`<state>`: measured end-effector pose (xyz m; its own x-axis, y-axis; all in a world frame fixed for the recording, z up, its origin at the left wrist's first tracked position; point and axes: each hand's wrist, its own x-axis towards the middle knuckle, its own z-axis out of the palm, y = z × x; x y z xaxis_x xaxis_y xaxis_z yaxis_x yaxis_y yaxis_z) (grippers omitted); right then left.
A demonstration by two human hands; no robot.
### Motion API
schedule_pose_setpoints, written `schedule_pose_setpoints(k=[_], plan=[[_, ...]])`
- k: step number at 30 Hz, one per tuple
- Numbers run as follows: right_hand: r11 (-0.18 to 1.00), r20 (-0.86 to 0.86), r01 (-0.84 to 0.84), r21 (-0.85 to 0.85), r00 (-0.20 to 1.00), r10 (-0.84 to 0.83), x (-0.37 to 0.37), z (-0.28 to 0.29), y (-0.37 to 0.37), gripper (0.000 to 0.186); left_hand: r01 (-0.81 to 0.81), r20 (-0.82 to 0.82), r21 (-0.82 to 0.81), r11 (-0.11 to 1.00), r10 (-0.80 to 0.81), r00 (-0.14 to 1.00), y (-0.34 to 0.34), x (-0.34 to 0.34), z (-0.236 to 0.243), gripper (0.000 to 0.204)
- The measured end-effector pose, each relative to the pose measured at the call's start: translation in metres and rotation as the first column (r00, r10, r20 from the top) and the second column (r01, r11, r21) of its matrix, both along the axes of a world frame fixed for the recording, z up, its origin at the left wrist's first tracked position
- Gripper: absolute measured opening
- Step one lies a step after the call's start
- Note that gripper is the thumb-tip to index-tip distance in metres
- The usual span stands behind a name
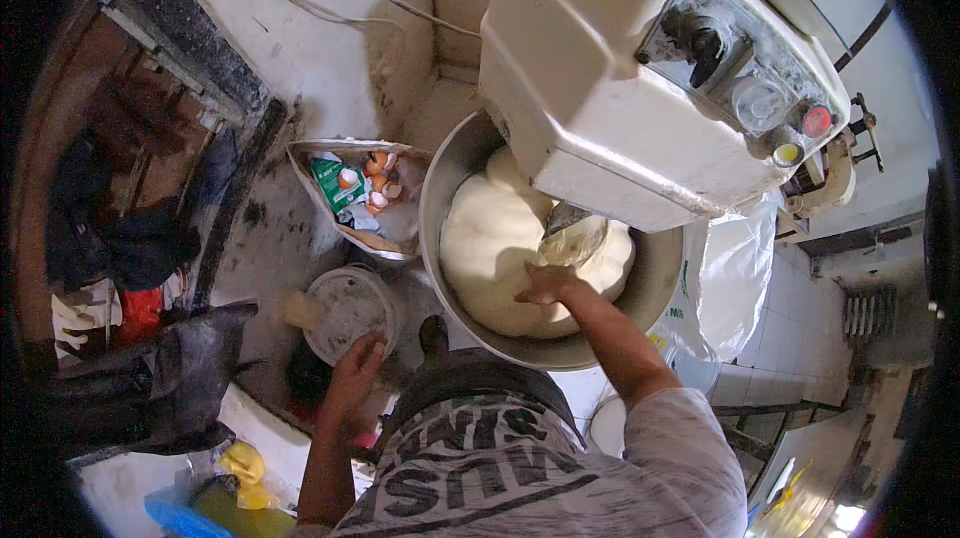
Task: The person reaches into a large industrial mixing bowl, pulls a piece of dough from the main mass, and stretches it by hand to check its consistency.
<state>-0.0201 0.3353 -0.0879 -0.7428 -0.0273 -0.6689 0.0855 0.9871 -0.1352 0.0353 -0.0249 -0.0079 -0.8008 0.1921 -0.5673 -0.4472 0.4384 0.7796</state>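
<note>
A large mass of pale dough (pixel 484 248) fills much of the round metal mixing bowl (pixel 432 228). My right hand (pixel 548 285) reaches into the bowl and touches the dough's surface, fingers apart and gripping nothing. Just beyond it, the mixer's metal tool (pixel 566 220) sits partly sunk in the dough; its upper part is hidden under the machine head. On the left, my left hand (pixel 356 370) hangs beside a round dusty bucket (pixel 345 310), its fingers loosely bent with nothing visible in them.
The cream mixer head (pixel 600 68) overhangs the bowl, with a dark knob (pixel 708 46) and red button (pixel 817 121). Left of the bowl stands an open sack (pixel 395 233) holding broken eggshells (pixel 378 183) and a green packet (pixel 335 181). A silvery-white bag (pixel 735 273) stands right.
</note>
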Motion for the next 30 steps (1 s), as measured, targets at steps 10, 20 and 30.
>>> schedule_pose_setpoints(k=[10,20,30], plan=[[0.960,-0.098,0.201,0.196,0.978,-0.185,-0.036,-0.050,-0.050,0.103,-0.202,-0.265,-0.347,0.916,0.111,0.958,-0.051,0.041,-0.022,0.032],[0.929,-0.389,-0.369,-0.012,0.858,0.336,0.027,-0.080,0.017,0.048,-0.929,-0.788,-0.365,-0.063,0.552,0.272,-0.182,0.166,-0.069,0.025],[0.816,-0.538,-0.102,-0.568,0.797,-0.275,0.025,0.005,-0.013,0.070,-0.915,-0.864,-0.166,-0.369,0.502,-0.046,-0.222,0.232,-0.101,0.025]])
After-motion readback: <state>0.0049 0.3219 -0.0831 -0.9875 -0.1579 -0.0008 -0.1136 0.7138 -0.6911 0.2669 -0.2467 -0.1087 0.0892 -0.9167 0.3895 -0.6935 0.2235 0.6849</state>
